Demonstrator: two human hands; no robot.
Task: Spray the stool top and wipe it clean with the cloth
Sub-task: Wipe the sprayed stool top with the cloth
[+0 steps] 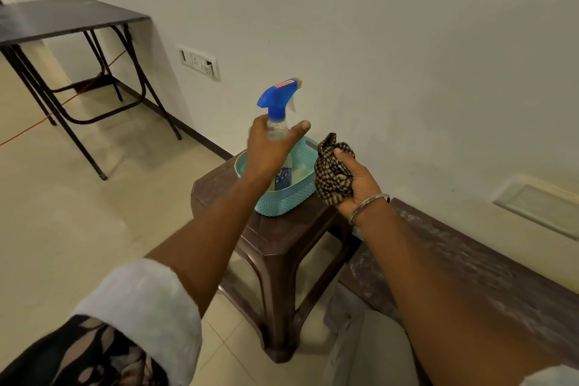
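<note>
Near the middle of the frame, the left hand wraps the neck of the spray bottle. The bottle stands upright, nozzle pointing right toward the wall, above the blue basket on the brown stool. The right hand squeezes the bunched checked cloth.

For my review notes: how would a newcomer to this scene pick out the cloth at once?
Start at the brown plastic stool by the wall, which carries a teal basket. Just right of the basket, the right hand grips the cloth, bunched into a wad. Its brown-and-black check pattern sets it apart from the plain basket.
</note>
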